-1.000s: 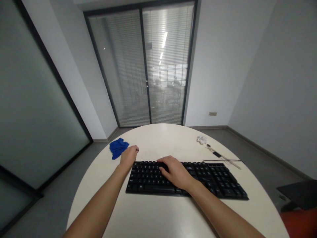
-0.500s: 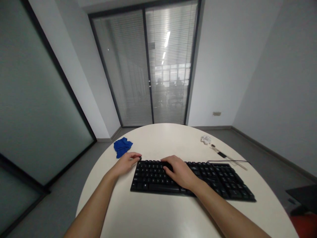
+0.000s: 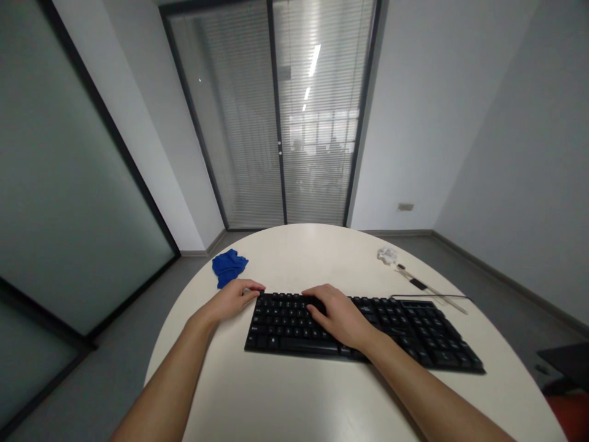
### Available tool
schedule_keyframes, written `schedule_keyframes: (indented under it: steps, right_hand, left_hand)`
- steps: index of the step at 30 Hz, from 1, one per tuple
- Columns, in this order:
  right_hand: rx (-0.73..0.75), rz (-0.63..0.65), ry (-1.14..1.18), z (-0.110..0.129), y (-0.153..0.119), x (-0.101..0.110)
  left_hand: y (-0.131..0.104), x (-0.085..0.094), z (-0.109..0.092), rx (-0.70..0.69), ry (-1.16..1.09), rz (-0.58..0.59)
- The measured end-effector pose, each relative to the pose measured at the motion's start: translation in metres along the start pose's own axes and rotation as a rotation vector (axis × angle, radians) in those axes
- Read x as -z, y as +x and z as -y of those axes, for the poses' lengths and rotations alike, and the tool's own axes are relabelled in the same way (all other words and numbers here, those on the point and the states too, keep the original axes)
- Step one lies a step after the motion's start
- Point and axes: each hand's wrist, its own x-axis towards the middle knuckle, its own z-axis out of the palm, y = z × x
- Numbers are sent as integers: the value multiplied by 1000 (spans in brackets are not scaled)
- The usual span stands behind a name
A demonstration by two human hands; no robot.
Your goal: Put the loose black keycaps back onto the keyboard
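Note:
A black keyboard (image 3: 304,347) with white lettering lies on the pale round table (image 3: 276,405). At its far left corner my left hand (image 3: 234,299) has thumb and index finger closed around a small dark piece (image 3: 261,291) that looks like a keycap. This piece is at the corner of the keyboard; whether it is seated there cannot be made out. My right hand (image 3: 340,316) lies across the middle keys, thumb and index finger apart, fingertips near the far edge. Its other fingers are partly hidden.
Beyond my left hand is a crumpled blue cloth (image 3: 229,265). At the far right are a crumpled white wad (image 3: 387,255) and a thin brush-like stick (image 3: 437,291) with a dark band. The keyboard's cable (image 3: 432,296) runs along the right side.
The small dark piece in my left fingers has come down closer to the keyboard's corner. My right hand stays on the keys. The view has shifted slightly.

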Motion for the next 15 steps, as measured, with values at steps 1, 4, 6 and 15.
schedule_keyframes:
  steps: [1, 4, 6, 15]
  right_hand:
    - [-2, 2, -3, 0, 0, 0]
    - [0, 8, -7, 0, 0, 0]
    - [5, 7, -5, 1, 0, 0]
    - [11, -3, 6, -1, 0, -1]
  left_hand:
    - [0, 0, 1, -5, -3, 0]
    - [1, 2, 3, -3, -32, 6]
    - [1, 2, 4, 5, -50, 16]
    - [-2, 5, 3, 17, -96, 52]
